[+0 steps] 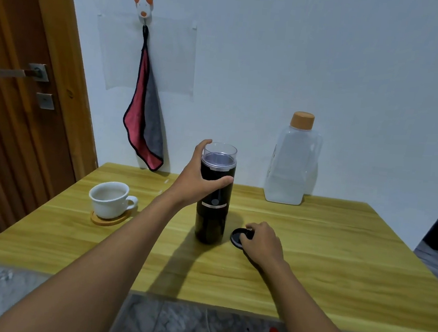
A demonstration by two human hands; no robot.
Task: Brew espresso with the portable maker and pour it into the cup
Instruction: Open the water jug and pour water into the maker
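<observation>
Two bare forearms are seen closest, reaching out over the wooden table (309,268). The left hand (198,176) is wrapped around the upper part of the portable maker (212,205), with the thumb across the front and the fingers (203,146) curled up beside the clear top. The maker is kept upright on the table, just left of the right hand (261,241). A small black lid (237,236) is pinched under the right hand's bent fingertips; whether it is lifted off the table cannot be told. The white cup (110,198) is set on a round wooden coaster (111,219), well to the left of the left fingers and not touched. A water bottle (291,162) with an orange cap is stood far behind the right fingers, by the wall.

The maker looks tall, stiff and smooth, so it could tip or slip. It is best held around its dark middle, not by the clear top, which may crack or come loose. The cup can break and is best taken by its handle.
</observation>
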